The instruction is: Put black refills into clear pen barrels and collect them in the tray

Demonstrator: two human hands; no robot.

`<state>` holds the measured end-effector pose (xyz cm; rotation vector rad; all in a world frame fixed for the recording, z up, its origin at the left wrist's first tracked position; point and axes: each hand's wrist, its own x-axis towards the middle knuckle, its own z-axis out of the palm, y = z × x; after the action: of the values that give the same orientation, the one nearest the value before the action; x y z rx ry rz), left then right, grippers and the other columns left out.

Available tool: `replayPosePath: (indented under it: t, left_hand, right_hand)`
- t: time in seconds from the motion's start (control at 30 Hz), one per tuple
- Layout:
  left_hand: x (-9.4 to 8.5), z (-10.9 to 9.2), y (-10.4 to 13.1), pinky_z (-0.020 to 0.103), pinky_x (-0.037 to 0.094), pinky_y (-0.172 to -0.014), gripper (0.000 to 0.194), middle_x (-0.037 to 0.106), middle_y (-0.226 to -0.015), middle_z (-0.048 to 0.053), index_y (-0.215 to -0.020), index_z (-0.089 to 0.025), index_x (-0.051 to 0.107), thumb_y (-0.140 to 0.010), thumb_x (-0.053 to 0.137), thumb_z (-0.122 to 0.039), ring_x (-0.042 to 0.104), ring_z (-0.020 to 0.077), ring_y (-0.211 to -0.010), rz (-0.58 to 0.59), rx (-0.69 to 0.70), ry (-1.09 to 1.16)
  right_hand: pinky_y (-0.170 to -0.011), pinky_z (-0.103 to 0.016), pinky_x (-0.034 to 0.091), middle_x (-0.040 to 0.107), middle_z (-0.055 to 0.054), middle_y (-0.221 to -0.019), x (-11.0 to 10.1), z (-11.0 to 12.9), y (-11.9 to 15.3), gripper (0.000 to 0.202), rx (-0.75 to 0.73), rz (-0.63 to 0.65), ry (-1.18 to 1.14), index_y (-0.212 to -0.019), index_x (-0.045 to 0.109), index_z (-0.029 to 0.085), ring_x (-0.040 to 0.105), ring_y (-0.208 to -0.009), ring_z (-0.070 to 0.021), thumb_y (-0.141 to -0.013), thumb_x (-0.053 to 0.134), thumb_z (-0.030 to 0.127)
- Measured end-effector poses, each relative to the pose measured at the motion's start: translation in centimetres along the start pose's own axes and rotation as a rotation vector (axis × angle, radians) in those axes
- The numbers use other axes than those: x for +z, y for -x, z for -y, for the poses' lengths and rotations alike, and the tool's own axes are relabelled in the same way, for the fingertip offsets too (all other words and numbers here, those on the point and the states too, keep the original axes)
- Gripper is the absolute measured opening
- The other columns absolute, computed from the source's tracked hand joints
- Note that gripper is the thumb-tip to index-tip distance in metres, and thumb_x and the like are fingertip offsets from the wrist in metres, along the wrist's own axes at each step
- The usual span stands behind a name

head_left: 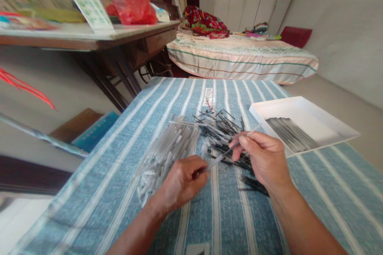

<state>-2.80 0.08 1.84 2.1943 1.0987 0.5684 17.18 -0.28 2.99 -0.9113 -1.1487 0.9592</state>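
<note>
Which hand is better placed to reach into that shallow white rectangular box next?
Probably the right hand: it is nearer the white box, while the left hand is farther off, beside the pile of translucent plastic tubes.

Tubes [172, 143] smooth, translucent plas.; tablecloth [119, 167] matt, woven-look cloth; bag [136, 10] glossy plas.

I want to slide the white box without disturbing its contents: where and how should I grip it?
Probably best to pinch the white box by its right rim, from the right, thumb inside: that rim is thin, and the dark sticks inside lie toward the left.
</note>
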Motion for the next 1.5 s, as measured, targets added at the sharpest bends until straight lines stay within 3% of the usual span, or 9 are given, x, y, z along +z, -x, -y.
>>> replayPosePath:
  t: [0.2, 0.47, 0.63, 0.73, 0.93, 1.03, 1.13, 1.33, 1.5]
  left_hand:
    - [-0.2, -0.7, 0.3, 0.02, 0.033, -0.051, 0.013, 0.047, -0.061, -0.003, -0.07, -0.014, 0.059, -0.079, 0.054, -0.022, 0.042, 0.0082, -0.055, 0.066, -0.145, 0.36]
    - [0.1, -0.7, 0.4, 0.02, 0.028, -0.047, 0.017, 0.043, -0.054, -0.004, -0.07, -0.013, 0.061, -0.074, 0.06, -0.029, 0.037, 0.0076, -0.051, 0.061, -0.266, 0.57]
    - [-0.4, -0.8, 0.4, 0.02, 0.029, -0.049, 0.015, 0.047, -0.056, -0.003, -0.069, -0.013, 0.063, -0.072, 0.063, -0.028, 0.038, 0.0077, -0.052, -0.034, -0.291, 0.638]
    - [-0.5, -0.6, 0.3, 0.02, 0.031, -0.05, 0.014, 0.05, -0.058, -0.003, -0.07, -0.013, 0.063, -0.07, 0.065, -0.027, 0.04, 0.0076, -0.053, -0.131, -0.297, 0.687]
    - [-0.5, -0.4, 0.3, 0.02, 0.035, -0.049, 0.019, 0.056, -0.06, -0.001, -0.076, -0.014, 0.064, -0.067, 0.067, -0.031, 0.045, 0.0091, -0.054, -0.295, -0.345, 0.705]
    - [-0.6, -0.5, 0.3, 0.02, 0.035, -0.048, 0.02, 0.055, -0.06, -0.001, -0.075, -0.014, 0.065, -0.067, 0.066, -0.032, 0.045, 0.0092, -0.053, -0.294, -0.339, 0.691]
    - [-0.5, -0.6, 0.3, 0.02, 0.034, -0.047, 0.018, 0.055, -0.059, -0.001, -0.073, -0.014, 0.064, -0.067, 0.066, -0.031, 0.045, 0.0089, -0.052, -0.256, -0.329, 0.695]
    - [-0.3, -0.1, 0.3, 0.019, 0.028, -0.045, 0.015, 0.051, -0.055, -0.003, -0.069, -0.012, 0.064, -0.07, 0.063, -0.027, 0.04, 0.0073, -0.05, -0.181, -0.311, 0.661]
    - [-0.4, 0.2, 0.3, 0.02, 0.029, -0.048, 0.017, 0.049, -0.057, -0.003, -0.072, -0.012, 0.064, -0.074, 0.06, -0.027, 0.04, 0.0082, -0.053, -0.101, -0.305, 0.551]
  right_hand:
    - [-0.056, -0.027, 0.047, 0.068, -0.002, -0.063, 0.4, -0.5, 0.5, 0.015, 0.11, 0.156, 0.007, -0.077, 0.07, 0.016, 0.059, -0.049, -0.0127, -0.08, 0.063, 0.029]
    - [-0.056, -0.026, 0.047, 0.063, 0.0, -0.058, 0.9, -0.1, 0.8, 0.019, 0.049, 0.361, 0.202, -0.085, 0.071, 0.017, 0.059, -0.053, -0.013, -0.082, 0.059, 0.032]
    - [-0.051, -0.026, 0.047, 0.066, -0.001, -0.066, -0.3, -0.9, 0.5, 0.026, 0.095, 0.275, 0.21, -0.099, 0.066, 0.018, 0.059, -0.049, -0.0129, -0.08, 0.06, 0.033]
    - [-0.051, -0.025, 0.045, 0.062, 0.002, -0.058, -0.7, -2.1, 0.1, 0.017, 0.079, 0.246, 0.429, -0.089, 0.068, 0.018, 0.057, -0.047, -0.0129, -0.081, 0.057, 0.029]
    - [-0.066, -0.025, 0.042, 0.066, -0.004, -0.073, 1.2, -4.4, -0.3, 0.022, -0.135, 0.424, 1.082, -0.078, 0.067, 0.02, 0.062, -0.074, -0.0177, -0.086, 0.047, 0.018]
    - [-0.064, -0.026, 0.041, 0.067, -0.007, -0.079, 2.8, -4.9, -0.5, 0.022, -0.085, 0.494, 1.381, -0.081, 0.066, 0.019, 0.063, -0.076, -0.0196, -0.087, 0.045, 0.019]
    - [-0.061, -0.027, 0.041, 0.068, -0.01, -0.083, 3.8, -5.3, -0.5, 0.023, -0.03, 0.52, 1.5, -0.084, 0.065, 0.017, 0.064, -0.074, -0.0209, -0.089, 0.044, 0.023]
    - [-0.063, -0.027, 0.044, 0.068, -0.009, -0.081, 3.4, -5.9, -0.7, 0.019, -0.05, 0.496, 1.387, -0.08, 0.065, 0.016, 0.065, -0.075, -0.0203, -0.086, 0.047, 0.018]
    - [-0.052, -0.023, 0.046, 0.064, 0.001, -0.059, 1.1, -4.7, -0.8, 0.007, 0.13, 0.345, 0.505, -0.072, 0.061, 0.016, 0.063, -0.055, -0.0143, -0.076, 0.062, 0.022]
